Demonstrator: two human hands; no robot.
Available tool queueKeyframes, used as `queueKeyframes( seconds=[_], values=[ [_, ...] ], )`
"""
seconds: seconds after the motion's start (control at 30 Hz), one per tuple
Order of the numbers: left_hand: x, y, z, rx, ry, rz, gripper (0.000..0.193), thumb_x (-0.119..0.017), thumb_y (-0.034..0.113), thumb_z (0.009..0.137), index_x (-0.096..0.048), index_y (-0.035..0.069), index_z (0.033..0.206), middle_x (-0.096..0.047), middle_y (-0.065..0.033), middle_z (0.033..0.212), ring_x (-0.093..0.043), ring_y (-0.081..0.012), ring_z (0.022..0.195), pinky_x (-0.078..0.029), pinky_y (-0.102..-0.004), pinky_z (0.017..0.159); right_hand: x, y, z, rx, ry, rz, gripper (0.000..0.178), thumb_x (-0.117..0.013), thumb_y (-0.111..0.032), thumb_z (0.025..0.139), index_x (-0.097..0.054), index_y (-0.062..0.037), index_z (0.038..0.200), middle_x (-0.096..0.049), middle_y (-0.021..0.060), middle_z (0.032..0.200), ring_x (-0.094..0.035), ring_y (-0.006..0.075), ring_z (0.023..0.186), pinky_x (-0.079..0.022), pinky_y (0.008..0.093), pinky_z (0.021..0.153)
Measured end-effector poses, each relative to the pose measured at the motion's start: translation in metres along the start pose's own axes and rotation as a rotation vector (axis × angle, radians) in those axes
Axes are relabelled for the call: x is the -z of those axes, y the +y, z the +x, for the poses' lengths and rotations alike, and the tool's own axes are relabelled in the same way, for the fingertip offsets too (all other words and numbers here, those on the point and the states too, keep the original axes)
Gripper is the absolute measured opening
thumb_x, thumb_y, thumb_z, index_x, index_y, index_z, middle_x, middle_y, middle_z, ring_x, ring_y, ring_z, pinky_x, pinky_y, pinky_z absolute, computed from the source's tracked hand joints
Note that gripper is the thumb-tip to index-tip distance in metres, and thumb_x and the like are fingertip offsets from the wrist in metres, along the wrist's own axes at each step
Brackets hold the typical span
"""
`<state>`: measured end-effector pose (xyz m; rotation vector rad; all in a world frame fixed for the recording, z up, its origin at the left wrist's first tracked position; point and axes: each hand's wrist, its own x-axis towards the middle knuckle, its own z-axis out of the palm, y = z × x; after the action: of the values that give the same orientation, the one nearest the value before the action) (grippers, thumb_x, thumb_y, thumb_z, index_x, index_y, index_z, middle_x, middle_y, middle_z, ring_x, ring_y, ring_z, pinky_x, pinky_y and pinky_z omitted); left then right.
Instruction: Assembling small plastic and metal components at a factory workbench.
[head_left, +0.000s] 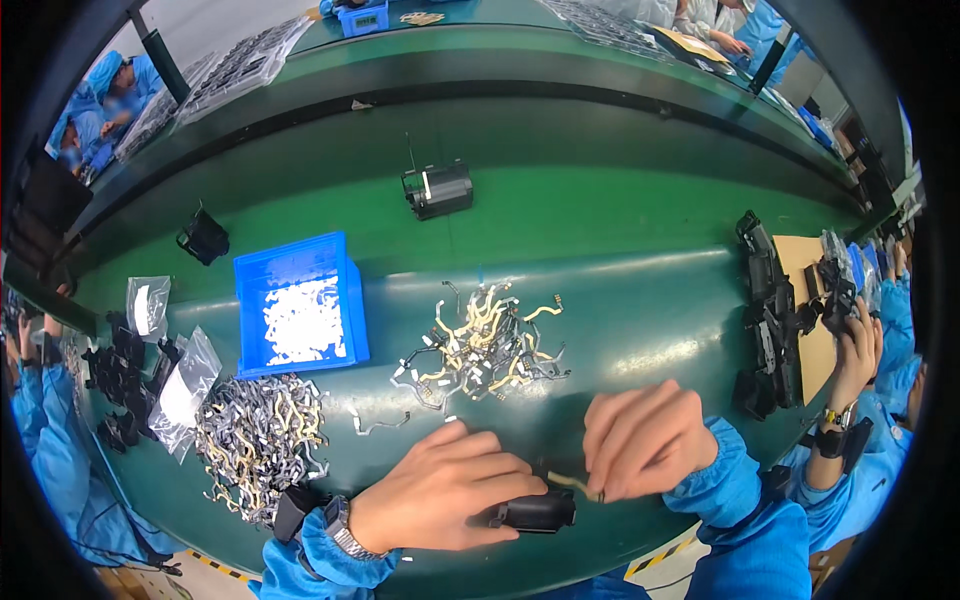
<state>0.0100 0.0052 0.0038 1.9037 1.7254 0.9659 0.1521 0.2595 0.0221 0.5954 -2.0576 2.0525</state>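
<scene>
While the left hand [440, 490] presses a black cylindrical housing [537, 511] to the near table edge, steadying it, the right hand [645, 438] pinches a gold flex strip [572, 484] at its end; spare strips [485, 345] lie just beyond, within reach.

Both hands [440, 490] [645, 440] close together, fingers curled.
</scene>
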Motion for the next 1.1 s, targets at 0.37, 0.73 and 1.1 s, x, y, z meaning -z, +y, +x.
queueKeyframes(
  seconds=[0.37, 0.73, 1.1],
  values=[
    [-0.008, 0.000, 0.003, 0.104, 0.237, 0.191, 0.054, -0.092, 0.046, 0.070, -0.078, 0.020, 0.116, -0.070, 0.0059, 0.103, -0.061, -0.0154, 0.084, -0.041, -0.0332, 0.075, -0.009, -0.010, 0.007, -0.047, -0.310, -0.391, 0.008, -0.083, -0.016, 0.087, -0.085, -0.0154, 0.096, -0.079, -0.0100, 0.105, -0.065, 0.0203, 0.098, -0.050, 0.0349, 0.086],
    [-0.013, -0.001, -0.001, 0.109, 0.245, 0.183, 0.058, -0.092, 0.045, 0.071, -0.076, 0.022, 0.121, -0.069, 0.0061, 0.103, -0.061, -0.0151, 0.084, -0.040, -0.0342, 0.075, -0.011, -0.003, 0.006, -0.053, -0.312, -0.388, 0.008, -0.084, -0.020, 0.087, -0.086, -0.0180, 0.095, -0.081, -0.0115, 0.105, -0.064, 0.0198, 0.097, -0.048, 0.0335, 0.086],
    [-0.012, -0.001, 0.000, 0.114, 0.239, 0.188, 0.058, -0.091, 0.047, 0.071, -0.076, 0.022, 0.121, -0.070, 0.0058, 0.103, -0.061, -0.0154, 0.082, -0.040, -0.0342, 0.075, -0.010, -0.004, 0.007, -0.088, -0.325, -0.369, 0.008, -0.083, -0.020, 0.088, -0.086, -0.0172, 0.095, -0.081, -0.0105, 0.104, -0.064, 0.0205, 0.097, -0.049, 0.0345, 0.088]
  ],
)
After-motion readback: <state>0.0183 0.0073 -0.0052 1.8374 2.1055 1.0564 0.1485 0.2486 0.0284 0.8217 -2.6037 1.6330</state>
